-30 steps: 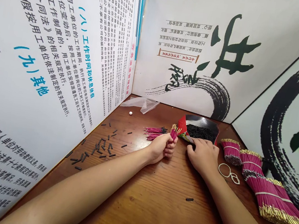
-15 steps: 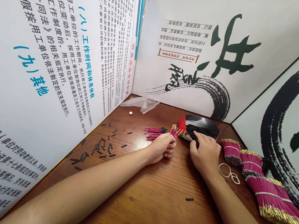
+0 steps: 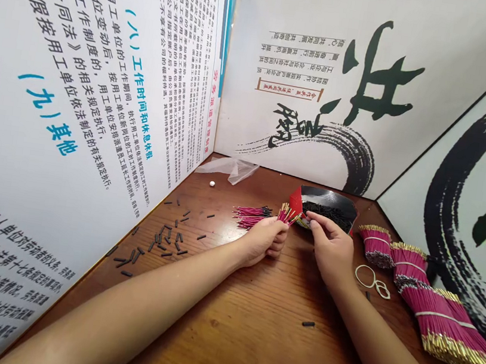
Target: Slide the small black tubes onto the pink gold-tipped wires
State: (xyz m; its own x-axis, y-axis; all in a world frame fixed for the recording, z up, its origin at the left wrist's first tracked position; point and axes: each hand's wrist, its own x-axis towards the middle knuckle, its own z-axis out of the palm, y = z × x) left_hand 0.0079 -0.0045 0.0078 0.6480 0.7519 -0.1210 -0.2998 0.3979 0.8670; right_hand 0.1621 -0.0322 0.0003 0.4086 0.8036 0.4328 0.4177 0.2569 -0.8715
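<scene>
My left hand (image 3: 264, 237) is closed in a fist around a bundle of thin magenta wires with gold tips (image 3: 286, 214). The tips fan out above the thumb. Behind that fist lie more magenta wires (image 3: 249, 216) with black ends. My right hand (image 3: 332, 246) pinches thumb and forefinger together just right of the gold tips, at the near edge of a red box (image 3: 296, 200). Whatever sits between those fingertips is too small to make out. Inside the box is a heap of short black tubes (image 3: 329, 213), partly covered by the hand.
Loose black tubes (image 3: 166, 234) are scattered on the left of the wooden table (image 3: 223, 324). One black tube (image 3: 308, 324) lies near the front. Rubber bands (image 3: 365, 276) and banded magenta wire bundles (image 3: 447, 322) lie at right. Printed boards (image 3: 303, 10) wall the table in.
My right hand has drawn back from the heap in the box toward the near edge, its thumb and forefinger now pinched. My left hand has barely moved.
</scene>
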